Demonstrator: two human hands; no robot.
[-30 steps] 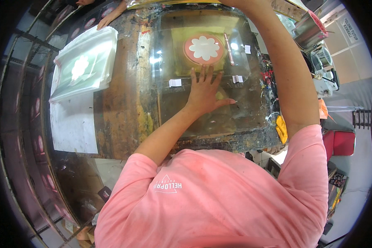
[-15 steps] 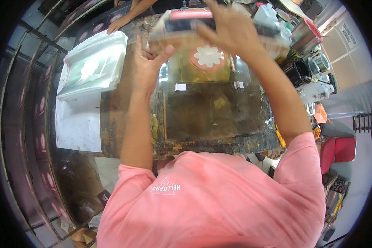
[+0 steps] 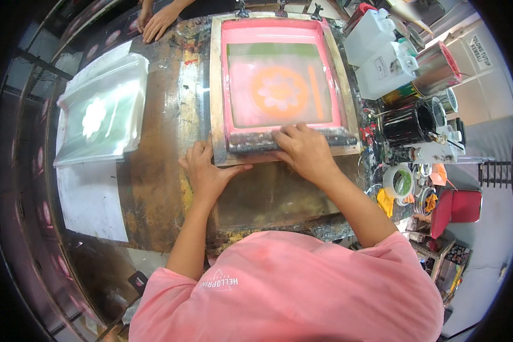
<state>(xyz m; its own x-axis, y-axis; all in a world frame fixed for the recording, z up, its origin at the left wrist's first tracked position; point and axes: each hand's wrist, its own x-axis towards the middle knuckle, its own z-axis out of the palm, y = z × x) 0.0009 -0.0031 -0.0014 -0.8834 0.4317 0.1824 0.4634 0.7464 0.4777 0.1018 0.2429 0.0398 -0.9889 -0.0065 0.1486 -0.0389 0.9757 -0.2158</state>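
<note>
Pink-meshed screen frame (image 3: 216, 85) lies flat, squeegee (image 3: 256, 141) across its near edge.

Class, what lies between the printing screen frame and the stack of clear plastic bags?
In the head view, only bare, ink-stained table separates the screen frame from the bags.

Your shirt (image 3: 302, 290) is salmon pink with a small white print on the back. The screen (image 3: 282, 85) has a pale wooden frame, a bright pink border inside it, a green band along the far edge, and a greyish-pink mesh with an orange disc holding a pale flower shape and a short orange bar beside it. The squeegee (image 3: 256, 141) is dark grey, smeared with ink. The table (image 3: 159, 171) is mottled rust brown with yellow and dark stains. The clear bags (image 3: 100, 111) show a white flower on pale green. The sheet (image 3: 91, 199) below them is white. The jugs (image 3: 382, 54) are white; the stool (image 3: 459, 206) is red.
</note>
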